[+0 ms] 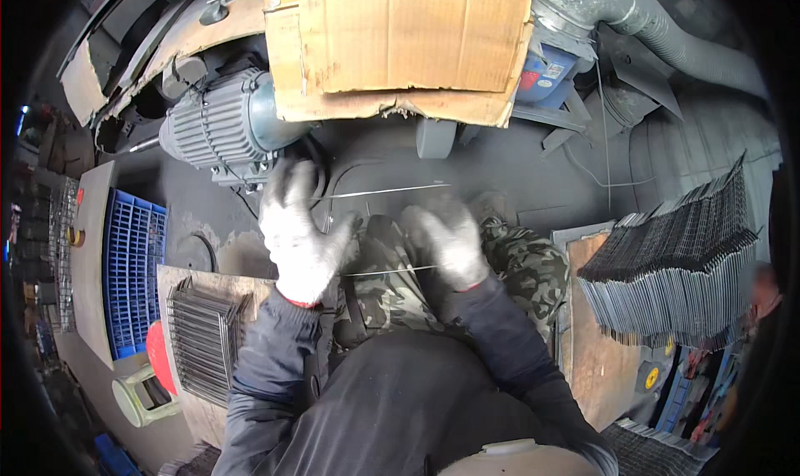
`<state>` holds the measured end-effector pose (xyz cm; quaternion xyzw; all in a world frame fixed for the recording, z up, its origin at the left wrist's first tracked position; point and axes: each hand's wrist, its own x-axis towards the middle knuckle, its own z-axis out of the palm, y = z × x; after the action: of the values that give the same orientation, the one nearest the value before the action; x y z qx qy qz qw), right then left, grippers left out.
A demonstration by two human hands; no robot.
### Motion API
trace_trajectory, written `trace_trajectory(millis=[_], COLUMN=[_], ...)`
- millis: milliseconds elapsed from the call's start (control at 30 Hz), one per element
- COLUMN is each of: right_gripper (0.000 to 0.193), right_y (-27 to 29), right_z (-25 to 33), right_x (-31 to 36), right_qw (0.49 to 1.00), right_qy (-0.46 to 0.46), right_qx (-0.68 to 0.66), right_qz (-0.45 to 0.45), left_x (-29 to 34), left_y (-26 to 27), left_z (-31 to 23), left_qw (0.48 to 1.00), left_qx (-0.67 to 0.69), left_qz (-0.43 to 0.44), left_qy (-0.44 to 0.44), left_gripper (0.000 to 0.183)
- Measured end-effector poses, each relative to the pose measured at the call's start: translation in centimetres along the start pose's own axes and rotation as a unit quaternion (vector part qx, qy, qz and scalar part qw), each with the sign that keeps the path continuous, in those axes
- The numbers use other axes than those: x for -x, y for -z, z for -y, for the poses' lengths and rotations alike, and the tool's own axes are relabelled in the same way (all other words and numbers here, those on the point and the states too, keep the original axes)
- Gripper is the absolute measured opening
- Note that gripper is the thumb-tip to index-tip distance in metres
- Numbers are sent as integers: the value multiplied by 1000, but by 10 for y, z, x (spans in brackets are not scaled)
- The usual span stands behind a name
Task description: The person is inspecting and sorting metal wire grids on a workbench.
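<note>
In front of my lap, both white-gloved hands hold a thin metal wire frame (387, 191) between them. Two roughly parallel, light-coloured wires of it show, one farther away and one nearer me. My left hand (298, 239) grips its left end, with the fingers toward the far wire and the thumb toward the middle. At the right end is my right hand (452, 241), closed on the frame and smeared by motion. The frame's ends are hidden by the gloves. Beneath it are my legs in camouflage trousers (387, 297).
A large stack of wire racks (671, 284) stands on a board at my right. Smaller racks (202, 343) lie on a board at my left, beside a blue plastic crate (133, 268). Ahead are an electric motor (221, 126), a cardboard sheet (400, 39) and a grey duct hose (692, 55).
</note>
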<state>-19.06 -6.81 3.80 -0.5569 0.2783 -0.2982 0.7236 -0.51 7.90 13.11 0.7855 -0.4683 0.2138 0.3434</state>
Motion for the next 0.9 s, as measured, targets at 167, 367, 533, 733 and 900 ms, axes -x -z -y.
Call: trace_trajectory(millis=[167, 367, 533, 733, 900], right_gripper=[17, 17, 15, 17, 20], right_y=[72, 123, 65, 103, 123], right_z=[-7, -4, -22, -27, -25], right_x=[-7, -23, -58, -42, -44], right_qw=[985, 971, 977, 976, 969], right_qy=[-40, -78, -88, -51, -78], right_qx=[-16, -29, 17, 11, -11], right_qz=[-168, -223, -193, -212, -234], left_x=[60, 44, 64, 29, 49], left_y=[-120, -193, -185, -174, -201], left_z=[36, -7, 53, 12, -9], left_qw=[692, 704, 719, 645, 641], left_qx=[522, 505, 512, 471, 540], left_qz=[284, 313, 220, 343, 275], left_qy=[410, 389, 417, 494, 471], left_gripper=[35, 21, 22, 17, 17])
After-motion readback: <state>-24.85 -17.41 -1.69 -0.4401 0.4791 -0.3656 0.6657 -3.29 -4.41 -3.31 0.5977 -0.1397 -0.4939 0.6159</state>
